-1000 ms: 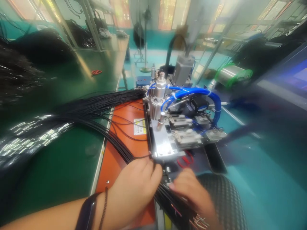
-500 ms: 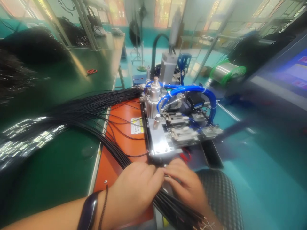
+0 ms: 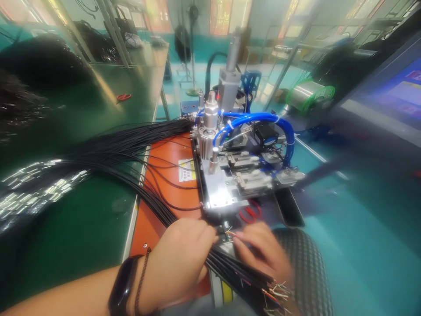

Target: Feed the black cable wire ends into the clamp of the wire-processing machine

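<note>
My left hand (image 3: 182, 254) is closed over a thick bundle of thin black cables (image 3: 237, 274) at the front edge of a small metal machine (image 3: 230, 175). My right hand (image 3: 263, 250) sits just to its right, fingertips pinched on the stripped end of one cable (image 3: 230, 233) near a small black fixture (image 3: 224, 228) below the machine's plate. The cables' stripped coloured ends (image 3: 276, 294) fan out at the lower right. The rest of the bundle (image 3: 131, 149) sweeps back to the left over the orange base (image 3: 167, 193).
Blue air hoses (image 3: 256, 119) loop over the machine. A solder wire spool (image 3: 309, 97) stands behind it on the right. Red scissors (image 3: 123, 97) lie far back on the green bench (image 3: 82, 219). Shiny cable ends (image 3: 29, 193) lie at the left. A monitor (image 3: 394, 96) is at right.
My right hand first slid up to meet the left at the machine's front edge, then drew back slightly with a cable end pinched. The view shifted a little.
</note>
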Available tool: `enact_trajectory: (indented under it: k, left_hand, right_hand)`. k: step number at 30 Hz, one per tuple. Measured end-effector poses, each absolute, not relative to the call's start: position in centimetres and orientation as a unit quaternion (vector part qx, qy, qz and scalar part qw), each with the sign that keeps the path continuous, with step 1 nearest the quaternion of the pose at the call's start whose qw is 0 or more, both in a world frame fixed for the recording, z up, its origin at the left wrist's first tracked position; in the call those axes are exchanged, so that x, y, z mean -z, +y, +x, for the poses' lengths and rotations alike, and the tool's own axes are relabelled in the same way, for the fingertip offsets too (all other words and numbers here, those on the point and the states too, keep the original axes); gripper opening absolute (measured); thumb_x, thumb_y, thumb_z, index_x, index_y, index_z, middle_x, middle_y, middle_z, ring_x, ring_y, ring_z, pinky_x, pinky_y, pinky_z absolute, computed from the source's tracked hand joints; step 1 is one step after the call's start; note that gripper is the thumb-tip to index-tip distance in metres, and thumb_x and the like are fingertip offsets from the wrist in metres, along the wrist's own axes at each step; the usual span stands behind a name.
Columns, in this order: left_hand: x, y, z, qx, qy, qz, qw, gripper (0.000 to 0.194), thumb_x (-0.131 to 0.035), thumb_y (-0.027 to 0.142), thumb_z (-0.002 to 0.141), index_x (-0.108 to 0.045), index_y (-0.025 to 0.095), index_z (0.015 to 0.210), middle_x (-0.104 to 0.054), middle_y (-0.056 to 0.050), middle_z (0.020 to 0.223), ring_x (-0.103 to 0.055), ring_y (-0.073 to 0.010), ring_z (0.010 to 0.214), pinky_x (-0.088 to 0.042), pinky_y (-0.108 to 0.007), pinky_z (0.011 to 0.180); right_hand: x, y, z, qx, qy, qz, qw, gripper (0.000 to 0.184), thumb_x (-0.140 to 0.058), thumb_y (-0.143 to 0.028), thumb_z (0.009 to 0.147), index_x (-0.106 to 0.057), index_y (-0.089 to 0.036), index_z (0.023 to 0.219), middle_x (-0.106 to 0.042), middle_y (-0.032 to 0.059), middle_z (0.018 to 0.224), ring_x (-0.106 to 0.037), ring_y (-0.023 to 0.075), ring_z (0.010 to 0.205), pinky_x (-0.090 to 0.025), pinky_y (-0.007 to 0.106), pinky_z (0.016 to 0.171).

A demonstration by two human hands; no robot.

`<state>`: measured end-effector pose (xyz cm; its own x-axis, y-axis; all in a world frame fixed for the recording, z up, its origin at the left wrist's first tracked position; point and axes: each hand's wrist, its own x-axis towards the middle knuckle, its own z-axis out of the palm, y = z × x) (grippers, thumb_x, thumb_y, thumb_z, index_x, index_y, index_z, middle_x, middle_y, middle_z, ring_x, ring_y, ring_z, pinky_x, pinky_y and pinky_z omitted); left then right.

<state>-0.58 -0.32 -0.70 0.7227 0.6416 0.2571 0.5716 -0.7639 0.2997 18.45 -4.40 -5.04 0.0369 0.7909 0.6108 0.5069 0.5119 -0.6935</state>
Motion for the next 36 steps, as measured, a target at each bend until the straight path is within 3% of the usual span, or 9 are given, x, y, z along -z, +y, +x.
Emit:
enact_trajectory:
  k: [4, 9, 14, 20, 23, 28, 33, 36]
  left_hand:
    - [0.4, -0.4, -0.5, -0.177, 0.337, 0.921, 0.087, 0.012, -0.045, 0.008, 0.075, -0.051, 0.018, 0.076, -0.051, -0.002, 0.069, -0.045, -0.0196, 0.063, -0.037, -0.033, 0.056]
    - [0.4, -0.5, -0.5, -0.183, 0.340, 0.920, 0.073, 0.013, -0.047, 0.007, 0.073, -0.048, 0.019, 0.073, -0.049, -0.001, 0.068, -0.041, -0.0189, 0.062, -0.032, -0.032, 0.054]
    - [0.3, -0.6, -0.4, -0.180, 0.341, 0.921, 0.064, 0.016, -0.046, 0.004, 0.071, -0.050, 0.019, 0.075, -0.048, -0.001, 0.068, -0.041, -0.0193, 0.064, -0.031, -0.032, 0.056]
    - [0.3, -0.6, -0.3, -0.203, 0.338, 0.918, 0.048, 0.015, -0.047, 0.005, 0.074, -0.047, 0.019, 0.072, -0.046, 0.000, 0.067, -0.039, -0.0181, 0.062, -0.028, -0.031, 0.055]
    - [0.5, -0.5, -0.2, -0.211, 0.337, 0.917, 0.043, 0.015, -0.048, 0.004, 0.076, -0.046, 0.019, 0.073, -0.046, 0.000, 0.067, -0.039, -0.0177, 0.062, -0.028, -0.031, 0.056]
    - [0.6, -0.6, -0.3, -0.213, 0.334, 0.918, 0.033, 0.015, -0.047, 0.006, 0.080, -0.046, 0.019, 0.074, -0.045, 0.000, 0.068, -0.038, -0.0178, 0.063, -0.026, -0.031, 0.057]
    - [0.6, -0.6, -0.6, -0.183, 0.323, 0.928, 0.031, 0.016, -0.041, 0.009, 0.086, -0.048, 0.018, 0.075, -0.046, -0.002, 0.070, -0.038, -0.0181, 0.064, -0.028, -0.032, 0.058]
    - [0.4, -0.2, -0.7, -0.156, 0.309, 0.938, 0.030, 0.019, -0.039, 0.009, 0.088, -0.049, 0.018, 0.075, -0.047, -0.002, 0.071, -0.038, -0.0182, 0.065, -0.029, -0.032, 0.059]
  right_hand:
    - [5.1, -4.4, 18.2, -0.127, -0.733, -0.455, 0.490, 0.018, -0.065, -0.009, 0.079, -0.066, -0.023, 0.091, -0.069, 0.0017, 0.076, -0.060, 0.0164, 0.068, -0.049, 0.031, 0.064]
    - [4.8, -4.5, 17.8, -0.204, -0.631, -0.559, 0.497, 0.007, -0.061, -0.020, 0.083, -0.067, -0.022, 0.086, -0.066, 0.0039, 0.078, -0.061, 0.0176, 0.072, -0.048, 0.028, 0.060]
    - [4.2, -4.5, 17.7, -0.210, -0.651, -0.534, 0.497, 0.017, -0.054, -0.015, 0.085, -0.064, -0.020, 0.072, -0.062, 0.0020, 0.068, -0.056, 0.0154, 0.066, -0.046, 0.029, 0.063]
    - [4.8, -4.2, 17.9, -0.194, -0.719, -0.516, 0.423, 0.008, -0.061, -0.025, 0.084, -0.067, -0.025, 0.078, -0.068, 0.0014, 0.074, -0.057, 0.0188, 0.071, -0.044, 0.033, 0.066]
    - [4.8, -4.4, 17.8, -0.201, -0.654, -0.559, 0.468, 0.005, -0.062, -0.023, 0.082, -0.066, -0.022, 0.080, -0.068, 0.0030, 0.075, -0.059, 0.0191, 0.074, -0.046, 0.033, 0.070]
    - [4.4, -4.6, 17.2, -0.225, -0.645, -0.527, 0.506, 0.018, -0.056, -0.015, 0.084, -0.065, -0.021, 0.069, -0.063, 0.0015, 0.064, -0.055, 0.0165, 0.065, -0.045, 0.031, 0.063]
    - [3.7, -4.1, 17.1, -0.191, -0.668, -0.501, 0.516, 0.015, -0.056, -0.010, 0.083, -0.067, -0.020, 0.084, -0.068, 0.0022, 0.075, -0.059, 0.0171, 0.073, -0.048, 0.032, 0.071]
    - [3.2, -3.5, 17.6, -0.168, -0.724, -0.472, 0.475, 0.016, -0.057, -0.009, 0.082, -0.066, -0.020, 0.089, -0.069, 0.0026, 0.079, -0.059, 0.0178, 0.076, -0.049, 0.033, 0.073]
